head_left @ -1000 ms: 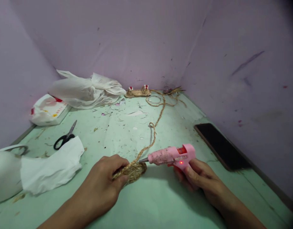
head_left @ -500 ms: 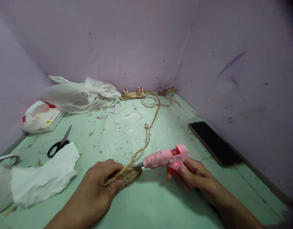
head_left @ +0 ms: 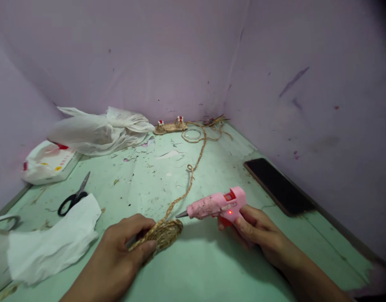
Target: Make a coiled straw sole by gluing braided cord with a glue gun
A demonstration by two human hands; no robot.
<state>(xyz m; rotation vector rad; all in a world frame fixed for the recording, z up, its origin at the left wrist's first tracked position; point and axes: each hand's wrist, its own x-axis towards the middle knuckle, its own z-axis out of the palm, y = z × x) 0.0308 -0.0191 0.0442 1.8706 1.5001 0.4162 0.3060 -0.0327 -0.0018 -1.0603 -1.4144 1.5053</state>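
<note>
Between the thumb and fingers of my left hand (head_left: pixel 125 247) is a flat oval coil of braided straw (head_left: pixel 168 235), its far end tilted up. From the coil's edge a loose braided straw cord (head_left: pixel 180 197) runs away across the table. My right hand (head_left: pixel 258 233) is wrapped round the handle of a pink glue gun (head_left: pixel 213 205), which has a red trigger and a lit red light. The metal nozzle points left, close to the coil's upper edge where the cord leaves it; I cannot tell whether it touches.
Black-handled scissors (head_left: pixel 73 199) and white paper (head_left: pixel 54 247) lie left on the green table (head_left: pixel 148 184). A white box (head_left: pixel 53 163), a plastic bag (head_left: pixel 101 130) and a woven straw piece with small flowers (head_left: pixel 170 128) stand farther back. A phone (head_left: pixel 277 184) lies right, near the wall.
The glue gun's nozzle has drawn slightly away from the cord at the coil's edge. The coil shows more of its face, and the whole view has shifted a little.
</note>
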